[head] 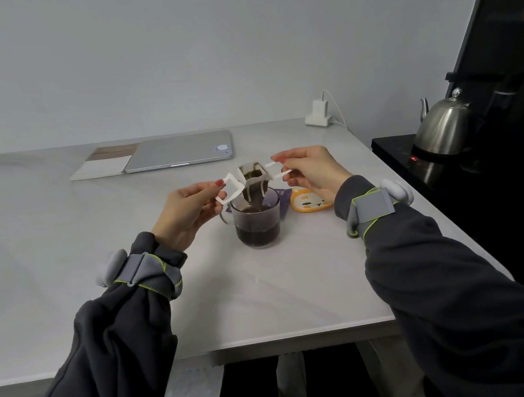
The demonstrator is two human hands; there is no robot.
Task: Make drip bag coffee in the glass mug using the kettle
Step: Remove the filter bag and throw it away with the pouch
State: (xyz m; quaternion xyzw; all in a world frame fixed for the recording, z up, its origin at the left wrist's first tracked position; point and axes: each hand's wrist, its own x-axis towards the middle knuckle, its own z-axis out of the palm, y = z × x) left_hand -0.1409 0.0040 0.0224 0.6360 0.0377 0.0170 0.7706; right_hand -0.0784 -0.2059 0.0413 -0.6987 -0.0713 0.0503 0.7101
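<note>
A glass mug (259, 229) holding dark coffee stands on the white table (58, 265) in the middle of the view. Just above its rim hangs a wet, brown-stained drip bag (254, 182), its lower tip inside the mug's mouth. My left hand (187, 215) pinches the bag's left white paper ear, and my right hand (309, 170) pinches the right ear. The steel kettle (441, 128) sits on its base on a black counter at the right, away from both hands.
A purple torn sachet (283, 203) and an orange cartoon-faced coaster (309, 202) lie right behind the mug. A closed laptop (179, 151) and a notebook (101, 165) lie at the table's far side, with a white charger (319, 113) at the back right corner.
</note>
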